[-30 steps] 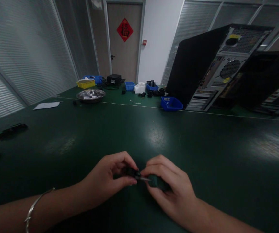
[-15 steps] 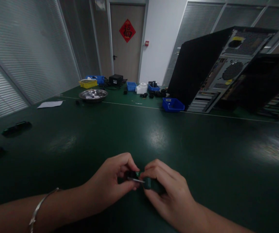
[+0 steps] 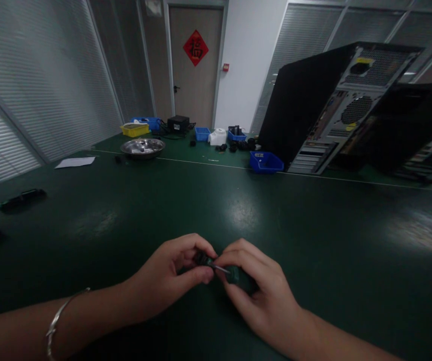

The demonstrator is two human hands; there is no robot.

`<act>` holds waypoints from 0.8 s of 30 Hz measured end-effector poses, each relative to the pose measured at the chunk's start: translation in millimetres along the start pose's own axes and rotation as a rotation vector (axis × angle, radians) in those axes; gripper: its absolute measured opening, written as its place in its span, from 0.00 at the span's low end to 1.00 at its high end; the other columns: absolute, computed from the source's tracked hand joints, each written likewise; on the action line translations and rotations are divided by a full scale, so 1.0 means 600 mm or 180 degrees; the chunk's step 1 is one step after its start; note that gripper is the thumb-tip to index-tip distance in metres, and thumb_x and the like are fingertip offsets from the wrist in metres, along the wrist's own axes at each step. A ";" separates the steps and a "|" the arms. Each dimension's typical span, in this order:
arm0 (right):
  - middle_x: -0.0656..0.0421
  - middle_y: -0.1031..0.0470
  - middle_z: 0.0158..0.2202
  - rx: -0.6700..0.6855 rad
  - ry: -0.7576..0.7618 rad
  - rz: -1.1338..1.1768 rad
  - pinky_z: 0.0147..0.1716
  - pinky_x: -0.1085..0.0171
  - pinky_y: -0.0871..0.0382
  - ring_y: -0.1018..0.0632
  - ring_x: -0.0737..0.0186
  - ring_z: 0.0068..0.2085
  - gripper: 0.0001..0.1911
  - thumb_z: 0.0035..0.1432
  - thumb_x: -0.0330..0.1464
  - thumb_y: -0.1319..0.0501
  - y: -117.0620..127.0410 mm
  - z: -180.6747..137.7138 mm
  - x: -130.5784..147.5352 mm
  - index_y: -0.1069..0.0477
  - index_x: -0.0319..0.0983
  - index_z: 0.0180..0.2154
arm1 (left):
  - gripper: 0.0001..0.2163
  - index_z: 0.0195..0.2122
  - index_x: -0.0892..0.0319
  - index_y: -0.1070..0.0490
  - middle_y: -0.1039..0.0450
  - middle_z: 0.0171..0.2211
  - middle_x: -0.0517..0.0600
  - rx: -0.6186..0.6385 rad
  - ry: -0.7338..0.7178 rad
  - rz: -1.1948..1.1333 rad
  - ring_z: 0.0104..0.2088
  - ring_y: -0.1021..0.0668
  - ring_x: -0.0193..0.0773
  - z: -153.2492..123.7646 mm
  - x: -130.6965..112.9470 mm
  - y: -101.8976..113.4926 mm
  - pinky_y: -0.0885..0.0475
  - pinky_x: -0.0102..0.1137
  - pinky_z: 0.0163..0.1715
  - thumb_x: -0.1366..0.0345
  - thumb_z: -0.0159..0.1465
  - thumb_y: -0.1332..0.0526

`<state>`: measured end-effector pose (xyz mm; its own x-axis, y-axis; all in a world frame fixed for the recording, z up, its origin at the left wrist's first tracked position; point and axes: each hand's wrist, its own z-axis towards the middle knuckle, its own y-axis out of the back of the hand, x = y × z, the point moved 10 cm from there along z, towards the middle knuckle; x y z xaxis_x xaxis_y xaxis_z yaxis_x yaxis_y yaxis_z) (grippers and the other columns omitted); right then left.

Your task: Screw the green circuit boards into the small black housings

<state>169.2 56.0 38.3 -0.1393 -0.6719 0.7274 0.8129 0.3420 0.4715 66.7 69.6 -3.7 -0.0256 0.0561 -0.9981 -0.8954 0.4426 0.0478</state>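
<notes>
Shaft [image 3: 222, 269] of the green-handled tool [image 3: 233, 275], clasped in your right-hand grip [image 3: 264, 288], appears to meet the small dark part [image 3: 202, 259] your left-hand grip [image 3: 178, 273] pinches over the worktop [image 3: 185, 200], so keep it aligned, pressing gently while bracing the part against slipping.
</notes>
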 end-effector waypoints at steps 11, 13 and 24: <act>0.55 0.32 0.41 0.0560 -0.0227 0.0230 0.40 0.62 0.31 0.27 0.61 0.41 0.17 0.61 0.22 0.41 -0.015 0.005 -0.008 0.29 0.41 0.50 | 0.07 0.39 0.63 0.25 0.25 0.34 0.47 0.0534 0.0576 -0.0899 0.33 0.25 0.31 0.006 0.029 -0.015 0.32 0.28 0.36 0.68 0.61 0.32; 0.56 0.32 0.41 0.0563 -0.0295 0.0328 0.41 0.62 0.31 0.27 0.61 0.41 0.14 0.62 0.23 0.40 -0.015 0.005 -0.011 0.30 0.41 0.48 | 0.07 0.39 0.62 0.26 0.24 0.34 0.46 0.0523 0.0585 -0.1011 0.34 0.24 0.31 0.007 0.032 -0.015 0.32 0.28 0.38 0.70 0.59 0.31; 0.56 0.31 0.43 0.0376 -0.0259 0.0332 0.43 0.61 0.31 0.27 0.60 0.43 0.16 0.61 0.22 0.40 -0.014 0.001 -0.019 0.31 0.41 0.49 | 0.12 0.42 0.61 0.29 0.23 0.35 0.48 0.0345 0.0741 -0.1302 0.34 0.20 0.37 0.005 0.050 -0.016 0.23 0.35 0.37 0.68 0.59 0.31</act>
<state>163.5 61.4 26.2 -0.1068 -0.5750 0.8111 0.7539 0.4850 0.4431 76.2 69.9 -34.2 0.2092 -0.3383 -0.9175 -0.8016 0.4780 -0.3590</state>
